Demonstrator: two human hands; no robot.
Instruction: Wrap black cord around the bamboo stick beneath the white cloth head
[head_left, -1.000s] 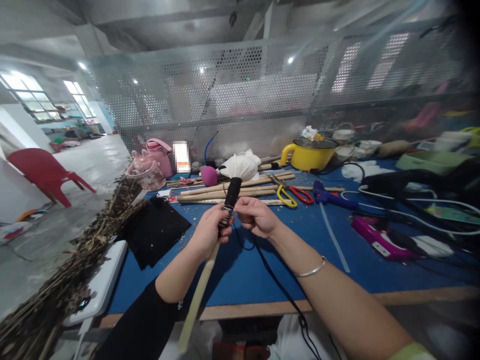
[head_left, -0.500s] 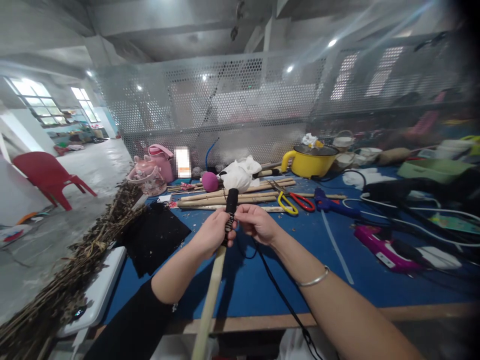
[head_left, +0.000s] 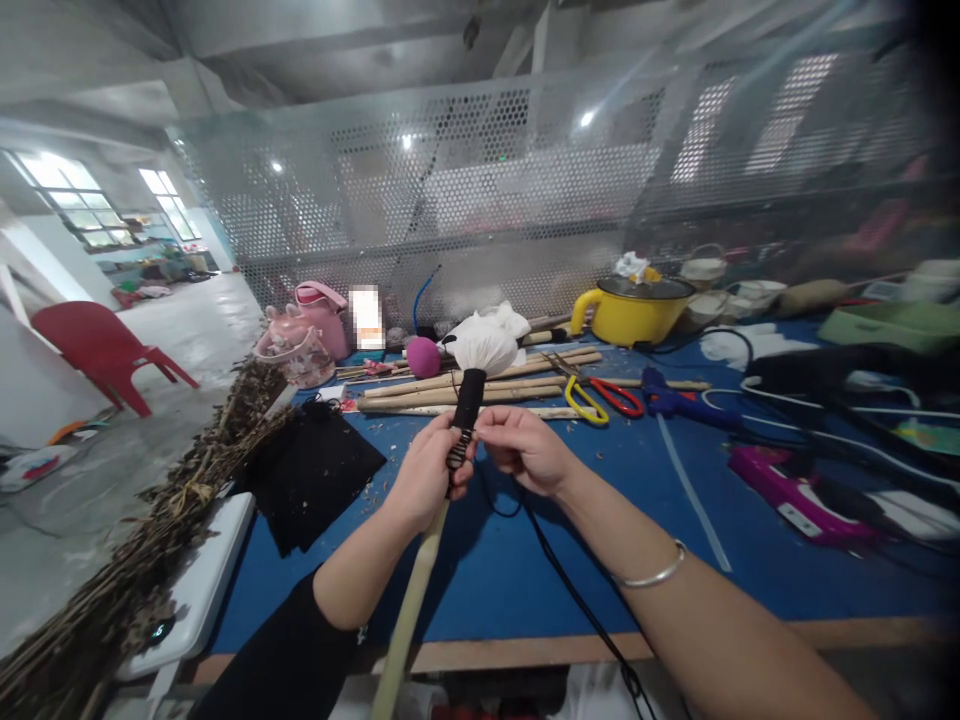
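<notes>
My left hand [head_left: 426,468] is closed around a pale wooden stick [head_left: 411,610], gripping it where black cord is wound. Above my fingers the stick carries a black wrapping [head_left: 470,392], topped by a rounded head tied up in white cloth [head_left: 484,342]. Just to the right, my right hand [head_left: 531,452] pinches a thin black cord close to the windings. A loose length of that black cord [head_left: 574,580] loops below the hand and runs down over the table's front edge. The stick leans, its lower end pointing toward me.
Yellow-and-red-handled scissors [head_left: 585,400], bare sticks [head_left: 465,398] and a blue glue gun [head_left: 679,402] lie beyond my hands. Left are black cloth [head_left: 319,475], a white device [head_left: 199,580] and dried stems [head_left: 172,500]. A yellow pot [head_left: 637,315] and purple power strip [head_left: 799,495] are right.
The view has shifted slightly, so items at the right appear further right. My hands keep the same grips, and the stick's wrapped end leans a little more to the right.
</notes>
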